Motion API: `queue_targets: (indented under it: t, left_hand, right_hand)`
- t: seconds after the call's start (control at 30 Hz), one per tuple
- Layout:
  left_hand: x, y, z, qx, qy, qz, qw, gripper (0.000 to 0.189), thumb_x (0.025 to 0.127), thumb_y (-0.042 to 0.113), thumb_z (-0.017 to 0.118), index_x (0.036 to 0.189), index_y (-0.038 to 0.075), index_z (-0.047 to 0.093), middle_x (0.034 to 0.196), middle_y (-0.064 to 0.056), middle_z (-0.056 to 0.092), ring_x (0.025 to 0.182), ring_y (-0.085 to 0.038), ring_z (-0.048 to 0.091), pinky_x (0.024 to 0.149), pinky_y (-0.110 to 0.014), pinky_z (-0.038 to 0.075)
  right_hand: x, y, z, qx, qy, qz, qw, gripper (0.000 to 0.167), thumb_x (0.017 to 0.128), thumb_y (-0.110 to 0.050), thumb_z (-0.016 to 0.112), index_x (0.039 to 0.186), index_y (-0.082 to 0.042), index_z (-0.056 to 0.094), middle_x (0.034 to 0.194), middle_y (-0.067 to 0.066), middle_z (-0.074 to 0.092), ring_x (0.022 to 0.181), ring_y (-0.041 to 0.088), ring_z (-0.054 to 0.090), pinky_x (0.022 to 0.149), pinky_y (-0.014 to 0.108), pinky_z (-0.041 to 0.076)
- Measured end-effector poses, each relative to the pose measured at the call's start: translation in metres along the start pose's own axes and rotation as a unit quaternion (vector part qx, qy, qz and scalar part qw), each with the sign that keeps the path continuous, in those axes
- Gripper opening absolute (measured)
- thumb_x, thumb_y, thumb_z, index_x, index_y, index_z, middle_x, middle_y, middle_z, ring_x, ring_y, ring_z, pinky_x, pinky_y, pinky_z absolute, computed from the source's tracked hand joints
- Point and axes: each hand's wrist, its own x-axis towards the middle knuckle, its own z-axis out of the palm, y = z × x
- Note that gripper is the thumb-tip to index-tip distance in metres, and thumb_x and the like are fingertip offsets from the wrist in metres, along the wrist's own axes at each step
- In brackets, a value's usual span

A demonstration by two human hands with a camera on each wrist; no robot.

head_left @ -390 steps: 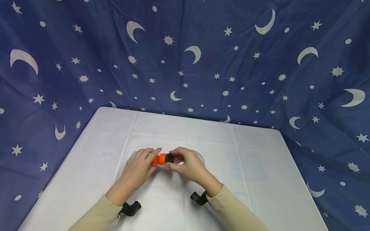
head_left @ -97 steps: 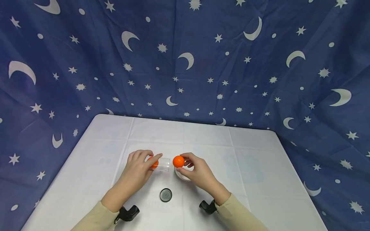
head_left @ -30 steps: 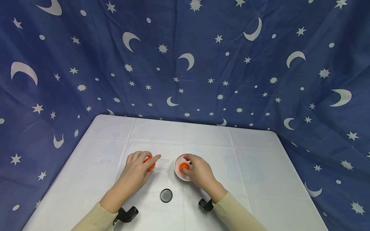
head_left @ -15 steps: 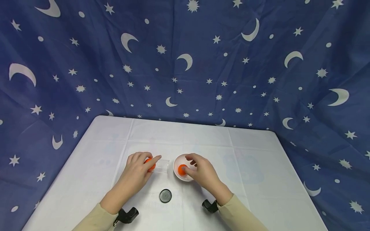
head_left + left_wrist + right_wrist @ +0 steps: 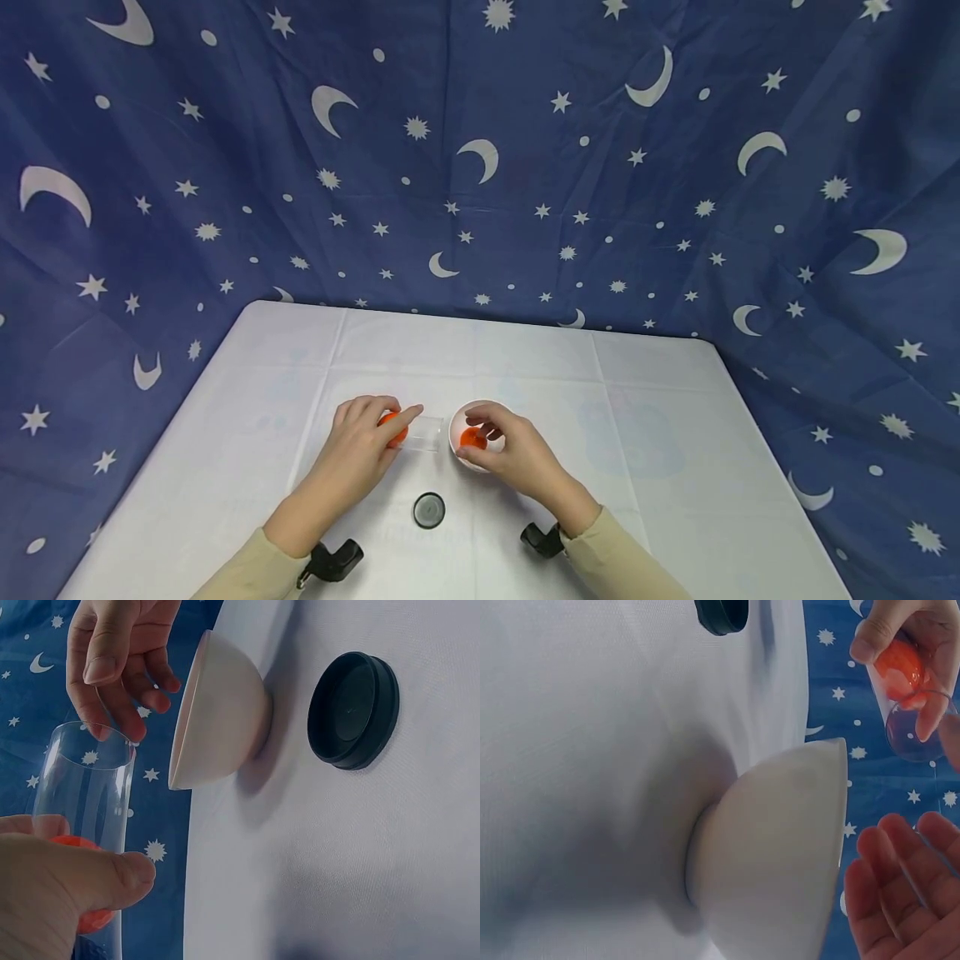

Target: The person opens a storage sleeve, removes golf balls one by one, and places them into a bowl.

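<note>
From where I stand, the left hand grips a clear cylindrical tube, a glossy orange ball inside between its fingers, open mouth pointing along the long axis towards the right hand. The right fingers curve loosely, holding nothing, above a round white bowl where a second orange ball lies beneath them

Big dark blue curtain in the back, kinda rumpled, covered in white moons, stars and dots. Then there's a white tablecloth with rounded far corners, visible fold creases and a faint bluish patch towards the right.
</note>
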Motion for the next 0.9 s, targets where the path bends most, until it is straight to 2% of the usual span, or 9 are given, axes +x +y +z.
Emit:
queue_targets:
  t: [0.2,0.47,0.9]
  left_hand:
    - [0.001,0.001,0.003,-0.001,-0.001,0.003,1.0000,0.061,0.068,0.007,0.084,0.124,0.020,0.065,0.107,-0.007,0.056,0.101,-0.034,0.050,0.091,-0.052,0.035]
    - [0.003,0.005,0.004,-0.003,-0.009,0.002,1.0000,0.060,0.068,0.007,0.085,0.124,0.020,0.065,0.107,-0.007,0.056,0.101,-0.033,0.051,0.091,-0.052,0.035]
    - [0.005,0.010,0.002,0.001,-0.007,0.011,0.9999,0.065,0.064,0.006,0.087,0.124,0.019,0.066,0.108,-0.009,0.056,0.101,-0.034,0.051,0.090,-0.052,0.037]
  right_hand:
    - [0.003,0.001,0.005,0.009,0.005,-0.043,0.9990,0.051,0.080,-0.036,0.079,0.120,-0.010,0.061,0.121,-0.001,0.059,0.091,0.016,0.062,0.080,0.032,0.052]
    - [0.005,0.002,0.012,0.012,0.012,-0.085,0.9962,0.047,0.079,-0.035,0.080,0.115,-0.009,0.063,0.115,-0.001,0.058,0.089,0.018,0.060,0.076,0.031,0.053]
    - [0.004,-0.004,0.016,0.025,0.005,-0.067,0.9974,0.039,0.082,-0.027,0.078,0.114,-0.013,0.063,0.106,-0.001,0.063,0.085,0.021,0.065,0.073,0.033,0.055]
